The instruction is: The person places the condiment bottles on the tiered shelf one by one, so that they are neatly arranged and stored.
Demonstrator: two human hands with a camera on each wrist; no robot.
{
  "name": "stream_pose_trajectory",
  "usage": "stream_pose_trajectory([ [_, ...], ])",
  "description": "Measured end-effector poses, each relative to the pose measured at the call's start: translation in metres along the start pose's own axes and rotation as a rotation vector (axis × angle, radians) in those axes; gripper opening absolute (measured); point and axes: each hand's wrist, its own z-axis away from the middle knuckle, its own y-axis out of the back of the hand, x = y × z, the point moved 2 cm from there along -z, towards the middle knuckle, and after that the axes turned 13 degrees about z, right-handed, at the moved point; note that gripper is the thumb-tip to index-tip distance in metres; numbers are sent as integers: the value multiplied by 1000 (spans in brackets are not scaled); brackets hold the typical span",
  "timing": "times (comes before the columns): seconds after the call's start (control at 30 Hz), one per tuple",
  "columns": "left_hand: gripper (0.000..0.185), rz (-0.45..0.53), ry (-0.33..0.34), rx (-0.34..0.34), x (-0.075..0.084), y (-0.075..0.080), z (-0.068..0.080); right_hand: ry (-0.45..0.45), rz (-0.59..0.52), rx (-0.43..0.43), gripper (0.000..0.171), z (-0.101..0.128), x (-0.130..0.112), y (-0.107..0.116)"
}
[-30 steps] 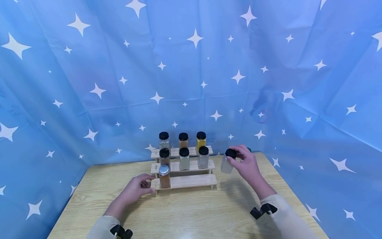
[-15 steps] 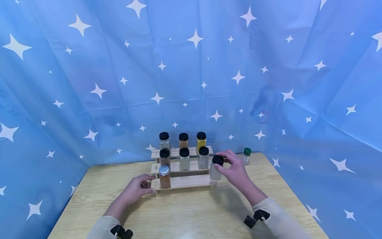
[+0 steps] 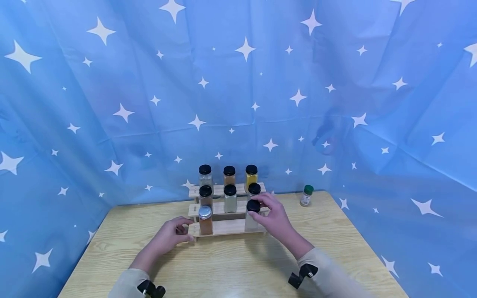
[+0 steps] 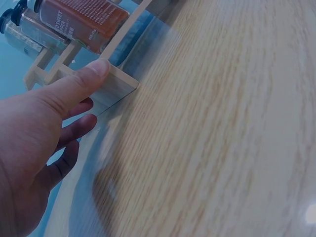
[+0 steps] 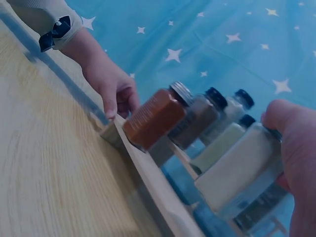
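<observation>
Fingers (image 3: 261, 203) of the right hand (image 3: 273, 217) curl round the black cap of a pale spice jar (image 5: 239, 173), gripping it from above at the right end of the wooden rack's (image 3: 231, 227) lowest step. It looks best to lower the jar straight and upright, base flat on the step, clear of the jars behind, before letting go. Whether the base already touches is unclear. Left hand (image 3: 169, 236) (fingers loosely bent) presses its thumb (image 4: 91, 74) against the rack's left end, beside the silver-capped red-brown jar (image 3: 205, 220).
</observation>
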Motion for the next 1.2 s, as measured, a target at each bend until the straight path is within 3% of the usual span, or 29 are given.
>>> stream_pose_trajectory([
  [0.4,57,10,10,-4,-1,0,1,10,-26,-24,44,-6,-15,-33],
  [0.9,56,26,13,-16,4,1,0,-95,-110,-114,45,-8,-20,-55],
  [1.2,55,14,7,-10,4,1,0,-139,-79,-136,46,-8,-17,-62],
])
